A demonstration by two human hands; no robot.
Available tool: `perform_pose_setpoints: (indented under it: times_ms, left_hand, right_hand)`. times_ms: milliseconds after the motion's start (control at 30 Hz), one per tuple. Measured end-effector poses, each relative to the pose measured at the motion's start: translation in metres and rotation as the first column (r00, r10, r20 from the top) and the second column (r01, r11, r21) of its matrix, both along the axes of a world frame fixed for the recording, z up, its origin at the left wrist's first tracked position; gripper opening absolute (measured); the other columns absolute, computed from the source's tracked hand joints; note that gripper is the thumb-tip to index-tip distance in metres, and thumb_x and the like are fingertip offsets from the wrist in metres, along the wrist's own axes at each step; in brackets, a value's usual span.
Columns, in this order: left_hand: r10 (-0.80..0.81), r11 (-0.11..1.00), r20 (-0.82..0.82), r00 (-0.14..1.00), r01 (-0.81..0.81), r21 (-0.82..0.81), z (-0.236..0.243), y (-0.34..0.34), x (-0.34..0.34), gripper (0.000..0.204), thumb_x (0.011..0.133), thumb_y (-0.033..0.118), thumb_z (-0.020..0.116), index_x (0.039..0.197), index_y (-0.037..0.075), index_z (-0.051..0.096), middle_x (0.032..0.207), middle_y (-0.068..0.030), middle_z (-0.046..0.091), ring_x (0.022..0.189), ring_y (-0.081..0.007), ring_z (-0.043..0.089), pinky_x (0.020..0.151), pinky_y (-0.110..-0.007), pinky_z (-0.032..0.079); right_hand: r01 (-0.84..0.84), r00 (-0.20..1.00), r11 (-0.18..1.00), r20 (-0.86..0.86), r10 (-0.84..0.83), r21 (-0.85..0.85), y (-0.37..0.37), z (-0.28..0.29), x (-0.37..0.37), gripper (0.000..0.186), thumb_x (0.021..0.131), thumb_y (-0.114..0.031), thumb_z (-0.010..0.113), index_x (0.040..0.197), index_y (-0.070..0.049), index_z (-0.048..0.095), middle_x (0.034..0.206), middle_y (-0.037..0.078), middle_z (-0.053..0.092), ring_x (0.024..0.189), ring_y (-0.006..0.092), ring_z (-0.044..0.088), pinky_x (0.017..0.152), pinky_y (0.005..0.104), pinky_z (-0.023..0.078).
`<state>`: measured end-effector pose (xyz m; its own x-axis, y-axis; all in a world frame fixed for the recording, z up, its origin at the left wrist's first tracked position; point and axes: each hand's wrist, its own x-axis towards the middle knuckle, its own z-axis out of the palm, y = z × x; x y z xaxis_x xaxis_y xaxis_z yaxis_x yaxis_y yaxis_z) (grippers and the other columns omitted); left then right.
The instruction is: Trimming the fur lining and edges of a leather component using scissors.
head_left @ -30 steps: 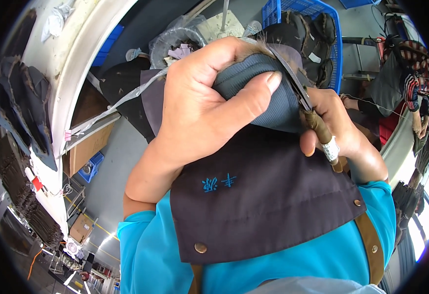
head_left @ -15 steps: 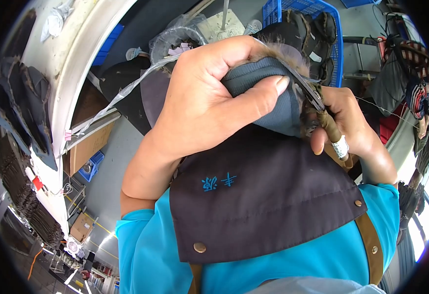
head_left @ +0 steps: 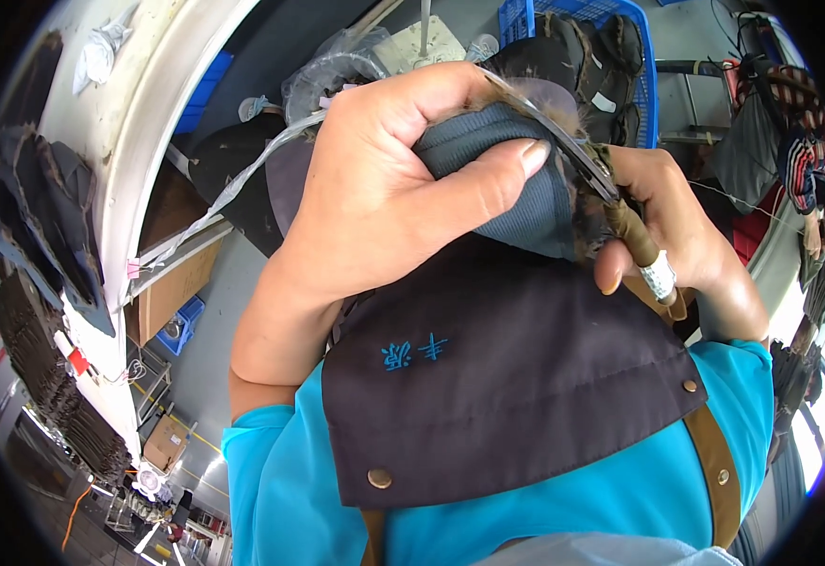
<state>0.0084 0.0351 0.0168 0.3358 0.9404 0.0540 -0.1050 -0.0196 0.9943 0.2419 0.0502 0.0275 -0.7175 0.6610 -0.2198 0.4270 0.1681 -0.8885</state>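
Observation:
My left hand [head_left: 384,179] is closed on a blue-grey ribbed cloth piece [head_left: 530,217], its thumb pressed on the near face. Brown fur [head_left: 554,97] shows along the far edge of the piece. In my right hand [head_left: 672,212] is a pair of scissors [head_left: 579,151] with a cloth-wrapped handle and a white band near its end. The blades point up and left along the right edge of the cloth piece, close to the fur. Most of my right fingers are hidden behind the handle, and my left fingers are partly behind the cloth.
Beyond my hands stands a blue crate [head_left: 651,85] with dark pieces inside. A clear plastic bag [head_left: 323,80] lies left of it. A white table edge [head_left: 148,104] curves along the left, with a plastic strand [head_left: 233,189] running from it. A cardboard box [head_left: 181,288] sits under the table.
Both hands have shifted slightly, the left one a little to the left with the cloth. More of the scissor blades shows along the cloth's edge.

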Motion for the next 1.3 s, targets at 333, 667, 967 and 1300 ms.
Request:
perform_pose_setpoints:
  times_ms: [333, 667, 967, 1300]
  left_hand:
    - [-0.073, 0.997, -0.039, 0.997, 0.073, 0.004, -0.001, 0.002, -0.002, 0.016, 0.076, 0.002, 0.065, 0.090, -0.003, 0.059, 0.082, -0.0044, 0.063, 0.076, -0.0067, 0.056, 0.070, -0.021, 0.045]
    - [-0.115, 0.993, -0.061, 0.992, 0.112, -0.049, 0.005, 0.005, -0.003, 0.016, 0.076, 0.003, 0.065, 0.090, -0.003, 0.060, 0.085, -0.0045, 0.063, 0.078, -0.0067, 0.056, 0.072, -0.020, 0.044]
    - [-0.009, 0.997, 0.092, 0.996, 0.016, -0.081, 0.000, 0.000, 0.002, 0.015, 0.078, 0.004, 0.059, 0.091, -0.004, 0.060, 0.083, -0.0033, 0.061, 0.078, -0.0063, 0.054, 0.073, -0.020, 0.042]
    - [-0.053, 0.998, 0.013, 0.999, 0.052, 0.025, 0.002, 0.003, 0.004, 0.012, 0.079, 0.004, 0.058, 0.088, -0.003, 0.061, 0.081, -0.0024, 0.060, 0.077, -0.0064, 0.053, 0.072, -0.020, 0.042]
  right_hand:
    - [-0.029, 0.998, 0.999, 0.058, 0.030, -0.019, 0.001, 0.004, 0.007, 0.046, 0.062, -0.030, 0.081, 0.082, 0.003, 0.056, 0.066, 0.013, 0.056, 0.056, 0.0225, 0.052, 0.053, 0.0322, 0.042]
    - [-0.076, 0.992, 0.997, 0.099, 0.074, 0.009, 0.004, 0.009, 0.013, 0.058, 0.060, -0.043, 0.078, 0.088, 0.003, 0.057, 0.068, 0.012, 0.057, 0.058, 0.0184, 0.051, 0.055, 0.0313, 0.043]
    - [-0.043, 0.999, 0.993, 0.013, 0.045, -0.111, 0.004, 0.006, 0.015, 0.067, 0.057, -0.053, 0.074, 0.089, 0.003, 0.056, 0.072, 0.008, 0.058, 0.064, 0.0127, 0.050, 0.059, 0.0299, 0.044]
    - [-0.033, 0.994, 0.967, 0.105, 0.007, 0.251, 0.007, 0.017, 0.012, 0.058, 0.058, -0.042, 0.080, 0.082, 0.003, 0.053, 0.062, 0.014, 0.048, 0.053, 0.0319, 0.045, 0.051, 0.0352, 0.040]
